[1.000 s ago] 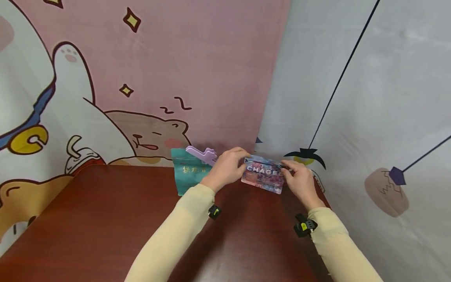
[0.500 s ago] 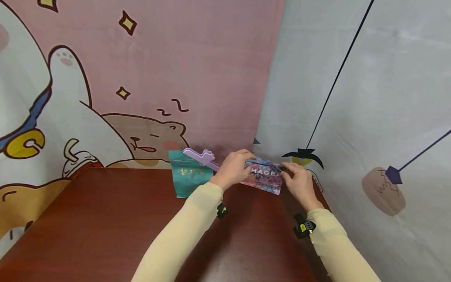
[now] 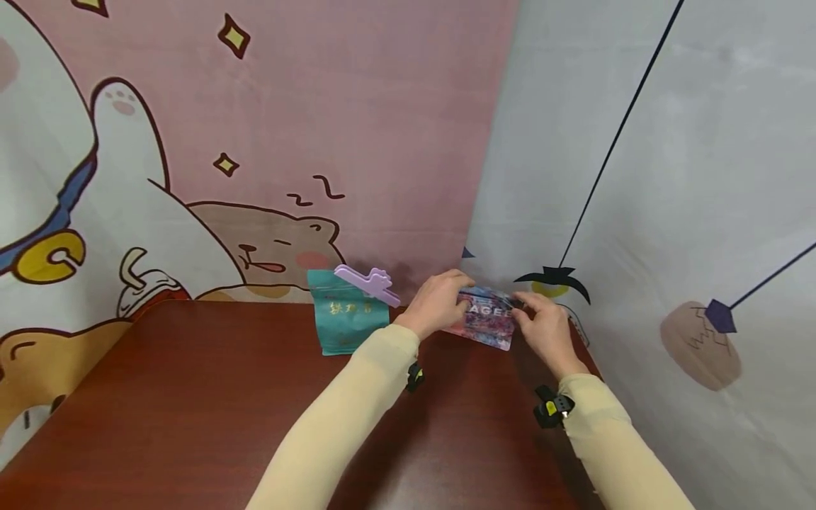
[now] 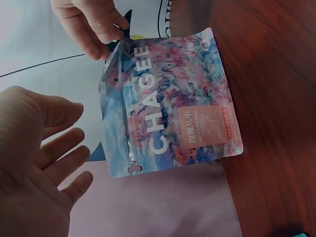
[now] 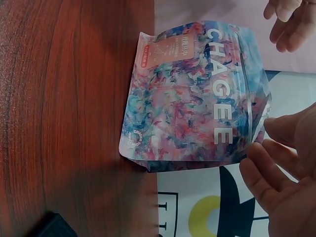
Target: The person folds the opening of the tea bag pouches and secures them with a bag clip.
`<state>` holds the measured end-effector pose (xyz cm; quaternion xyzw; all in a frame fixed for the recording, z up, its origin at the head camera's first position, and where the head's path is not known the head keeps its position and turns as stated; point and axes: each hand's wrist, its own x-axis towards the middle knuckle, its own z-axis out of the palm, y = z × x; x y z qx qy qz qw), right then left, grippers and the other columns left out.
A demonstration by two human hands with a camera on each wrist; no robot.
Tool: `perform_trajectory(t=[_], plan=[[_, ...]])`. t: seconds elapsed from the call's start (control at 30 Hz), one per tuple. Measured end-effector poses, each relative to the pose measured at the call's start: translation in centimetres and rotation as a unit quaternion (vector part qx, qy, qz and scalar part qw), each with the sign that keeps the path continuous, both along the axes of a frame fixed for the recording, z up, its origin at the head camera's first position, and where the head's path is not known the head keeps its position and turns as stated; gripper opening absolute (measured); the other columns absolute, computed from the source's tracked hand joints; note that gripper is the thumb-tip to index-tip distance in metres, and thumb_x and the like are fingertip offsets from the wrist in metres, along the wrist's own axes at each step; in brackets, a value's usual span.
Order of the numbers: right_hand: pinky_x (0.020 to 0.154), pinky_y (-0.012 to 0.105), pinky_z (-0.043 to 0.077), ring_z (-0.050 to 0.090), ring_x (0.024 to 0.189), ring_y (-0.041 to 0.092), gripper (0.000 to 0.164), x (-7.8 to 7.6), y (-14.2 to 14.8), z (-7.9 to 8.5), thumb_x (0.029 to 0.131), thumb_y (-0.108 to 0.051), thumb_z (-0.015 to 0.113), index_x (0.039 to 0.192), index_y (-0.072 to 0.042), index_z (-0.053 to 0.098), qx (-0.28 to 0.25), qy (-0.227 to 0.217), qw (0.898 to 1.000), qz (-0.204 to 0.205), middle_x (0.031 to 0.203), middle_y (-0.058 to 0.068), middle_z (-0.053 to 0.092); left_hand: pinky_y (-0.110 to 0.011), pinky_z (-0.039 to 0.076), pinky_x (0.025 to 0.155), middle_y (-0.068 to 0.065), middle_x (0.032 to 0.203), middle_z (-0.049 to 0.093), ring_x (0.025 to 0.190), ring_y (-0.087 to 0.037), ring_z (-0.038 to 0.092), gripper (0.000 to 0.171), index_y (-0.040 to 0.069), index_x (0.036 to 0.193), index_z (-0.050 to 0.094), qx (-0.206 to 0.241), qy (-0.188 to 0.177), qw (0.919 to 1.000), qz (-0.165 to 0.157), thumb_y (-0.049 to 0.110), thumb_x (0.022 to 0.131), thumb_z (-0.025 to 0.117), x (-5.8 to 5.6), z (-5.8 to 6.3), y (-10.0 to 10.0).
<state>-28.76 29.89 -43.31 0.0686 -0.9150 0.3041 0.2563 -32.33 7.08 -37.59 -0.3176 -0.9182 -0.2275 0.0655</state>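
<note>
A CHAGEE pouch (image 3: 487, 326) with a blue and pink painted pattern stands on the table near the back right. At its top right corner my right hand (image 3: 545, 329) pinches the edge between thumb and fingers, as the right wrist view shows up close. The pouch's zip strip (image 4: 126, 108) runs just below its top edge, which gapes slightly beside the right fingers. My left hand (image 4: 47, 158) is just off the pouch's top left, fingers relaxed and spread, with a gap to the pouch in the left wrist view. In the head view it covers the pouch's left part.
Left of the hands a teal pouch (image 3: 347, 326) with gold characters stands against the back wall. A purple clip (image 3: 370, 283) slants across its upper right corner. The dark red table (image 3: 210, 418) meets cartoon-printed cloth (image 3: 395, 142) at the back and right.
My left hand has come off the pouch's top left corner and moved rightward across its front in the head view. The right hand keeps its pinch on the right corner.
</note>
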Motion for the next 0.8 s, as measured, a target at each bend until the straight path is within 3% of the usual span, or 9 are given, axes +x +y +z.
perform_trajectory(t=[0.13,0.27,0.6,0.8], plan=[[0.076,0.056,0.055,0.069,0.091,0.040,0.031,0.0,0.0,0.1,0.092,0.002,0.073,0.122,0.005,0.072,0.002,-0.004,1.000,-0.009,0.121,0.027,0.069,-0.038,0.047,0.109,-0.005,0.142,0.061,0.127,-0.023,0.061,0.040,0.009,0.139,0.066,-0.008,0.008,0.9999,-0.005,0.017,0.099,0.067,-0.1,-0.1,0.5],[0.075,0.055,0.055,0.069,0.093,0.042,0.032,-0.2,-0.2,0.1,0.091,0.003,0.073,0.123,0.007,0.071,0.003,-0.004,1.000,-0.007,0.123,0.028,0.069,-0.040,0.043,0.112,-0.004,0.147,0.058,0.134,-0.021,0.056,0.042,0.013,0.142,0.064,-0.038,0.019,0.9990,0.011,0.018,0.100,0.065,-0.3,-0.3,1.0],[0.077,0.056,0.055,0.069,0.095,0.042,0.032,-0.6,-0.1,-0.1,0.091,0.005,0.072,0.123,0.006,0.071,0.011,-0.019,1.000,-0.005,0.121,0.027,0.069,-0.045,0.035,0.106,0.004,0.156,0.051,0.144,-0.014,0.045,0.044,0.022,0.150,0.057,-0.086,0.008,0.9956,0.037,0.018,0.106,0.053,-0.8,-1.1,2.1],[0.076,0.056,0.055,0.070,0.093,0.041,0.028,-0.9,0.0,-0.3,0.091,0.006,0.071,0.119,0.004,0.073,0.020,-0.015,1.000,-0.003,0.120,0.025,0.070,-0.048,0.034,0.107,0.005,0.157,0.049,0.145,-0.015,0.044,0.047,0.024,0.153,0.052,-0.090,0.006,0.9951,0.040,0.019,0.106,0.054,-1.1,-1.5,2.3]])
